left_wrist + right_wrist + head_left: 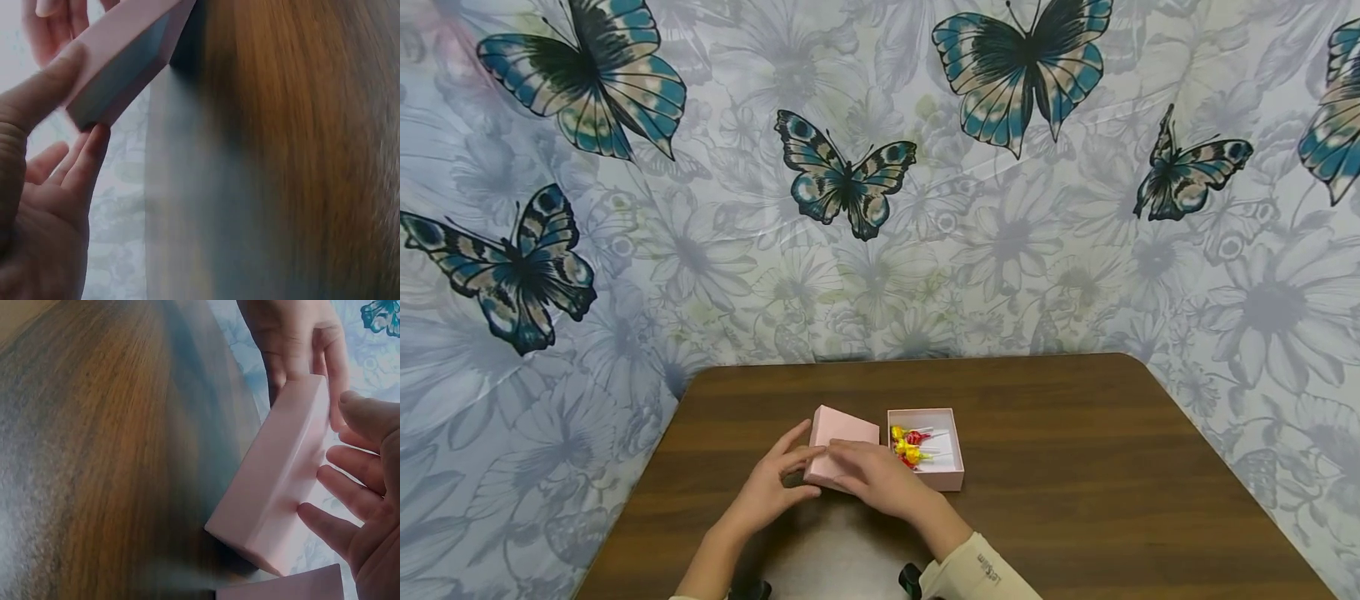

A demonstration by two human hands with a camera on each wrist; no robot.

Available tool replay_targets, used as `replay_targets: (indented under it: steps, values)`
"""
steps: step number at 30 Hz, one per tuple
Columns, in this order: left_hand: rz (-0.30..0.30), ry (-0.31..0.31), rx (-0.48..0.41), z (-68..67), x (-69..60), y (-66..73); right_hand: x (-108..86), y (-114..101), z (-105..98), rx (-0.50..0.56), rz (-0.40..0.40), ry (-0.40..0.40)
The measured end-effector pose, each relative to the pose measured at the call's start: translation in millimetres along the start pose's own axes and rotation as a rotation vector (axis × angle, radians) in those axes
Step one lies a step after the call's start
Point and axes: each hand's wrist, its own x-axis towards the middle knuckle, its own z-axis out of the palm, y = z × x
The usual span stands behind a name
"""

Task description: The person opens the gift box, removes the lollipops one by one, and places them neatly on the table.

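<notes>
A pink box lid (842, 427) is tilted up off the wooden table; its hollow underside shows in the left wrist view. My left hand (772, 483) holds the lid (119, 69) at one end, thumb on one side and fingertips at the edge below. Against the lid's outer face (275, 481) rest the fingertips of my right hand (369, 487), fingers spread and nearly straight. Just right of the lid stands an open pink box (942, 482), white inside. In it lie several lollipops (912, 442) in yellow and red wrappers with white sticks.
The brown wooden table (1075, 467) reaches well to the right of the box. Behind it hangs a pale floral cloth (1000, 275) printed with teal butterflies. A greyish glare (842, 550) lies on the table's near part between the forearms.
</notes>
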Motion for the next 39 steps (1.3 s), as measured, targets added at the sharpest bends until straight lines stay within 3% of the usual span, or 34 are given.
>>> replay_targets:
  steps: [7,12,16,20,26,30,35,39]
  values:
    - [0.141,-0.001,0.13,-1.1,2.4,-3.1,-4.4,5.5,-0.5,0.027,-0.007,0.024]
    - [0.175,0.027,0.194,-3.1,3.1,0.1,-9.3,9.7,-1.9,0.062,0.004,0.074]
    - [0.131,0.028,0.155,-5.2,2.7,1.8,-13.3,10.0,-2.8,0.055,0.015,0.063]
    - [0.055,0.029,0.058,-8.3,1.2,1.9,-17.0,9.2,-3.2,0.003,0.015,0.046]
    - [-0.067,0.081,-0.092,-17.7,-2.9,-3.2,-19.9,15.5,-0.4,-0.21,-0.016,0.075]
    - [-0.127,0.11,-0.185,-23.3,-6.7,-6.4,-19.5,20.6,3.2,-0.3,-0.049,0.163]
    - [-0.136,0.099,-0.237,-24.9,-8.5,-6.6,-18.3,23.7,6.0,-0.316,-0.122,0.274]
    - [-0.146,0.091,-0.237,-25.5,-7.7,-4.2,-19.2,23.9,7.3,-0.372,-0.129,0.253]
